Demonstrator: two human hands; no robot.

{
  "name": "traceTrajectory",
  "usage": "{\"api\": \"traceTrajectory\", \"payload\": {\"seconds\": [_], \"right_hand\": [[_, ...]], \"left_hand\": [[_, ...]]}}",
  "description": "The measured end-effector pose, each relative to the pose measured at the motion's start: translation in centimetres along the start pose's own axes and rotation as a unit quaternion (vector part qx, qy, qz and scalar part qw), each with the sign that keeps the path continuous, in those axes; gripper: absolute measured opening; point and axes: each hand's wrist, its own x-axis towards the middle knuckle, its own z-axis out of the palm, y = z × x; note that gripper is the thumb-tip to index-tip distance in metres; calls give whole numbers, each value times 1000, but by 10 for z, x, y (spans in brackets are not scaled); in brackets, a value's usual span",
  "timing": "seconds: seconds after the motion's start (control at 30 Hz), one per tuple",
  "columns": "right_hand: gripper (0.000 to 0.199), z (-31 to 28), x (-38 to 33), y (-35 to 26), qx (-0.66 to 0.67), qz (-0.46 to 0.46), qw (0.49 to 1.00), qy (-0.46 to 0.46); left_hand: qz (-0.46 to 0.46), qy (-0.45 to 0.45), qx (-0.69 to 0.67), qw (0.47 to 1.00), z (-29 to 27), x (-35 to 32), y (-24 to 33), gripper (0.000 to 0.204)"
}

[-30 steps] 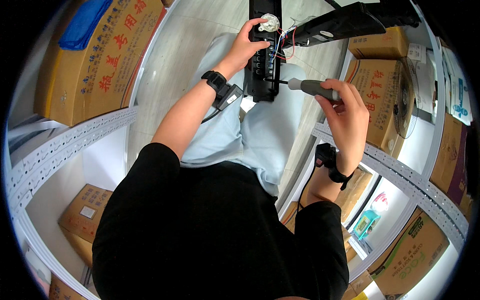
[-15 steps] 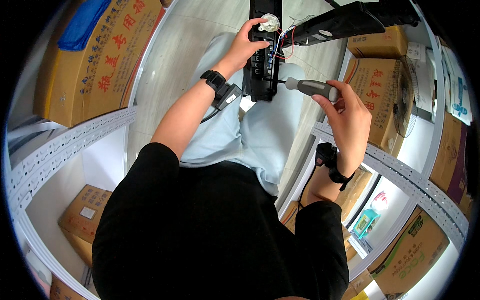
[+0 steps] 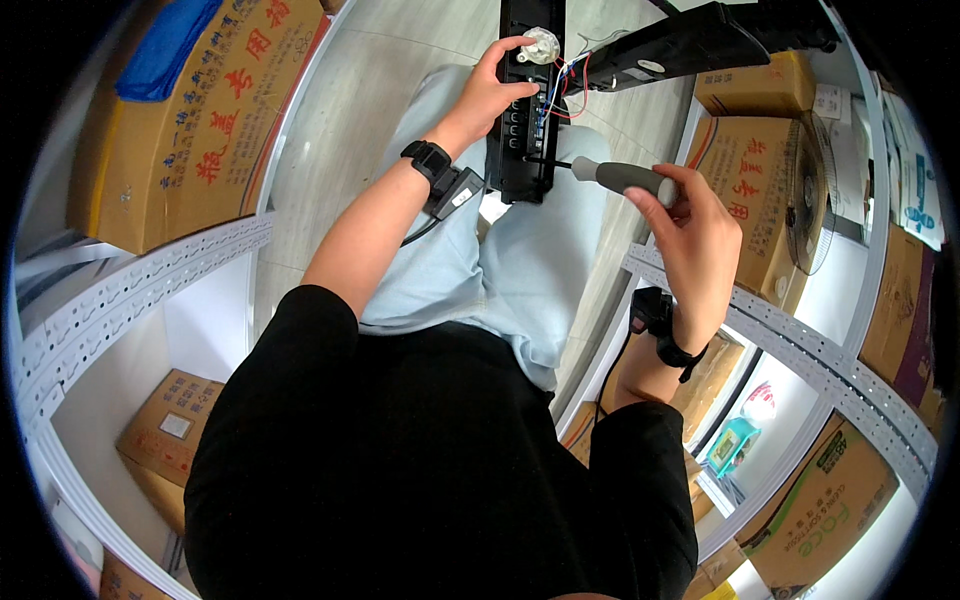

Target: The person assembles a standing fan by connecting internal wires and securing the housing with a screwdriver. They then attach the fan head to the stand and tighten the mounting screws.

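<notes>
My right hand (image 3: 697, 228) pinches the end of a grey-handled screwdriver (image 3: 622, 177) between thumb and fingers. Its thin shaft points left, and the tip meets the lower part of a long black plastic housing (image 3: 520, 180) lying across my knees. With thumb and index finger apart, my left hand (image 3: 487, 95) grips the housing's left side. The index fingertip rests on a whitish round part (image 3: 541, 46) near the top, and the thumb presses lower down by a row of small black components. Thin red, white and blue wires (image 3: 575, 85) run to a second black piece (image 3: 680, 48) at the right.
Metal shelving (image 3: 150, 275) flanks me on both sides. Cardboard boxes (image 3: 205, 130) fill the left shelf, with a blue cloth (image 3: 168, 50) on top. More boxes (image 3: 745, 190) and a wire-guarded fan (image 3: 815, 195) stand at the right. Cables trail from my wrist straps.
The screwdriver handle has turned slightly in my right fingers, which have shifted a little. My left hand and the housing stay in place.
</notes>
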Motion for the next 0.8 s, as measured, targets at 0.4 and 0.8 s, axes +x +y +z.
{"api": "traceTrajectory", "payload": {"seconds": [0.4, 0.8], "right_hand": [[42, -4, 0, 10, -2, -1, 999, -48], [37, -3, 1, 9, 55, -63, 996, -31]], "left_hand": [[1, 0, -4, 1000, 1, 0, 1, 59], [-2, -5, -9, 1000, 4, -2, 4, 58]]}}
